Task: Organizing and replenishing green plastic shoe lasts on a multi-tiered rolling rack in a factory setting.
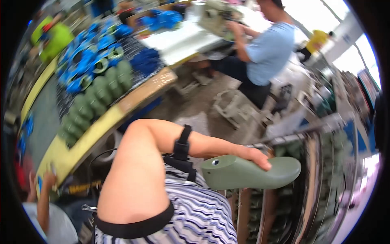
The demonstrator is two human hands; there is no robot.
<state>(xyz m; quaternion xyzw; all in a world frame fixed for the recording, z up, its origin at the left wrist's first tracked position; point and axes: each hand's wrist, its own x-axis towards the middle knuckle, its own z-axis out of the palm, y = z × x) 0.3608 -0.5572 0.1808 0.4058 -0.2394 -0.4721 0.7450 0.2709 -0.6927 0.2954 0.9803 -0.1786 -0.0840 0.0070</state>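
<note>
My left arm bends at the elbow and its forearm reaches across in front of me to the right. My left hand (256, 156) is closed on a green shoe last (243, 174), gripping it from above with the thumb side showing; the other fingers are mostly hidden. A round hole shows in the last's near end, which points left, and its rounded toe points right. Below and beyond the last stands a rack (312, 179) packed with more green lasts, blurred. Nowhere in the picture can I make out my right hand.
At left, a curved yellow-edged table (77, 152) bears a row of green lasts (97, 99) and blue shoe uppers (91, 53). Ahead, a seated person (266, 51) works at a sewing machine (217, 18). Another person's hands (46, 179) are at the lower left. A stool (235, 107) stands on the floor.
</note>
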